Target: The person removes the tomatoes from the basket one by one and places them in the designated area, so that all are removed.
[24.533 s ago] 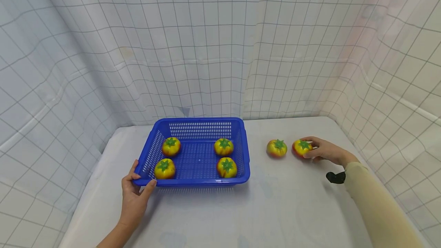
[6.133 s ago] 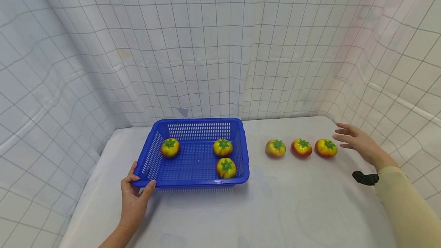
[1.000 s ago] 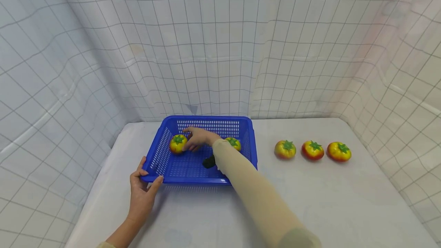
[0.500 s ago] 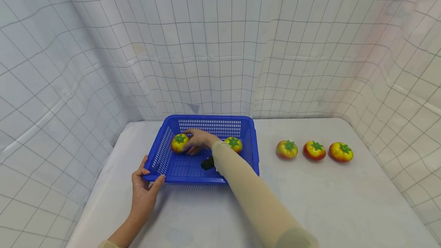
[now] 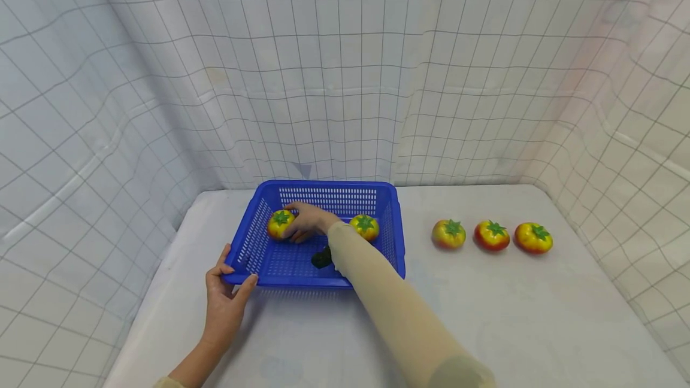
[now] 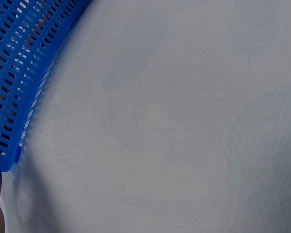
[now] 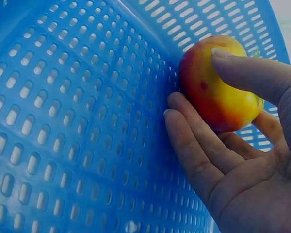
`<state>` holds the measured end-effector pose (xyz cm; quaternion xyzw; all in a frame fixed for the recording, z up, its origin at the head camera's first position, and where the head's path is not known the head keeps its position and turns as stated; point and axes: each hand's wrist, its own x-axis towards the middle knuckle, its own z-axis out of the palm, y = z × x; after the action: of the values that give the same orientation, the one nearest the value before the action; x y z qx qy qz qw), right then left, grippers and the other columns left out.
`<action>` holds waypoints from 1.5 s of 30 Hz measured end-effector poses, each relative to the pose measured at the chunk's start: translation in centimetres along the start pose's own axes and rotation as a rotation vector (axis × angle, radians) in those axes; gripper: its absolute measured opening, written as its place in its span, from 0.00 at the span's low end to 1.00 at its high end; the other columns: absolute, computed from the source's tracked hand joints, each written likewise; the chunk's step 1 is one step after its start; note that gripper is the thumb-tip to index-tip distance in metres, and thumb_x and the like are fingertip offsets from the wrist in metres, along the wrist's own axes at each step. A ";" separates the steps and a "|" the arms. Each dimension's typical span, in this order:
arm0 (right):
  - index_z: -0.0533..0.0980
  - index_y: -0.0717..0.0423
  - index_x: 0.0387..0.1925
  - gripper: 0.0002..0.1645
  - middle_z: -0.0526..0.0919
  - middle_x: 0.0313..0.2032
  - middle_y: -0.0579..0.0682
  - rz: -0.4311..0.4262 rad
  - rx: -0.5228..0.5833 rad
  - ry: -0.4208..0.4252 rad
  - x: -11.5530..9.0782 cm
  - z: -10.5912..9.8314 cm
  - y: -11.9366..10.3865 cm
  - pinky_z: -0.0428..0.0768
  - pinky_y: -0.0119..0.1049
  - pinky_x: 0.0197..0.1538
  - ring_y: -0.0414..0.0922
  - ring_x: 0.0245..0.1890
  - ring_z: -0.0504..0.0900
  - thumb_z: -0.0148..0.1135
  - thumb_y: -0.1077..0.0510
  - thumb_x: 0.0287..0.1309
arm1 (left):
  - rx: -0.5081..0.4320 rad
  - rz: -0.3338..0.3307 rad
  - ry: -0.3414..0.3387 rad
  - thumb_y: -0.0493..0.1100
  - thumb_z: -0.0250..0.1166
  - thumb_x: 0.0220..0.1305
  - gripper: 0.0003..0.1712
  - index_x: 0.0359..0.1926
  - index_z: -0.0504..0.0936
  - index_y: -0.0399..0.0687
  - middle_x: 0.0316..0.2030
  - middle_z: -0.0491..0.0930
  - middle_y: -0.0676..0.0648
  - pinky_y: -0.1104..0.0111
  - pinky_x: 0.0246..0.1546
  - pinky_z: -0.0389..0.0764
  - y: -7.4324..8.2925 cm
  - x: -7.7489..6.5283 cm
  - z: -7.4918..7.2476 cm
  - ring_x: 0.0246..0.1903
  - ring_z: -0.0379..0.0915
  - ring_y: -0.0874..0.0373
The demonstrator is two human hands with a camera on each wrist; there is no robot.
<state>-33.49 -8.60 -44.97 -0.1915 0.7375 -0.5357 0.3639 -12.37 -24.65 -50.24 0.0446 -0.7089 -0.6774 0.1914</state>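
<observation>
My left hand (image 5: 223, 310) grips the front left corner of a blue plastic basket (image 5: 286, 281), thumb on the rim. In the left wrist view the basket's slotted wall (image 6: 24, 63) shows, with only a sliver of the hand. Inside the basket, my right hand (image 5: 308, 220) holds a yellow-and-red toy tomato (image 5: 278, 225) with a green leafy top, near the back left corner. The right wrist view shows the thumb pressed on its side and the fingers curled beneath. Another toy tomato (image 5: 365, 228) sits at the back right; the sleeve hides the basket's front right.
On the white table to the right of the basket, three more toy tomatoes stand in a row: a left one (image 5: 449, 234), a middle one (image 5: 492, 236) and a right one (image 5: 533, 238). White gridded curtains (image 5: 345, 106) enclose the table at the back and sides.
Earlier, the basket's front left tomato disappeared from it and a third appeared in the table row. My right hand has since crossed into the basket, its fingers closing around the back left tomato.
</observation>
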 end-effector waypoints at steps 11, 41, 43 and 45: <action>0.61 0.53 0.75 0.47 0.75 0.50 0.58 -0.035 -0.040 0.020 0.1 0.1 0.3 0.83 0.51 0.54 0.60 0.47 0.85 0.72 0.68 0.58 | 0.001 -0.002 -0.004 0.33 0.61 0.74 0.24 0.53 0.53 0.50 0.80 0.44 0.54 0.82 0.55 0.72 0.1 0.0 0.0 0.75 0.47 0.39; 0.65 0.51 0.72 0.44 0.74 0.55 0.54 -0.112 -0.156 -0.020 0.0 0.2 0.5 0.85 0.43 0.50 0.48 0.47 0.78 0.75 0.63 0.57 | -0.031 0.001 0.001 0.31 0.61 0.73 0.24 0.52 0.53 0.52 0.81 0.44 0.53 0.81 0.54 0.73 0.0 -0.1 0.0 0.74 0.49 0.42; 0.65 0.50 0.72 0.44 0.74 0.56 0.53 -0.118 -0.166 -0.025 0.1 0.1 0.5 0.85 0.42 0.49 0.48 0.47 0.78 0.76 0.62 0.58 | -0.031 0.000 0.004 0.31 0.61 0.73 0.24 0.52 0.53 0.52 0.80 0.44 0.53 0.81 0.54 0.73 0.0 -0.1 0.1 0.74 0.49 0.42; 0.66 0.49 0.72 0.43 0.74 0.55 0.53 -0.121 -0.177 -0.029 0.1 0.1 0.5 0.85 0.41 0.48 0.48 0.47 0.78 0.76 0.61 0.58 | -0.030 -0.002 0.006 0.31 0.61 0.73 0.24 0.52 0.53 0.52 0.80 0.44 0.53 0.81 0.54 0.74 0.0 -0.1 0.1 0.74 0.50 0.42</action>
<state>-33.44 -8.59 -45.54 -0.2749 0.7638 -0.4865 0.3232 -12.30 -24.54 -50.26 0.0442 -0.6982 -0.6879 0.1935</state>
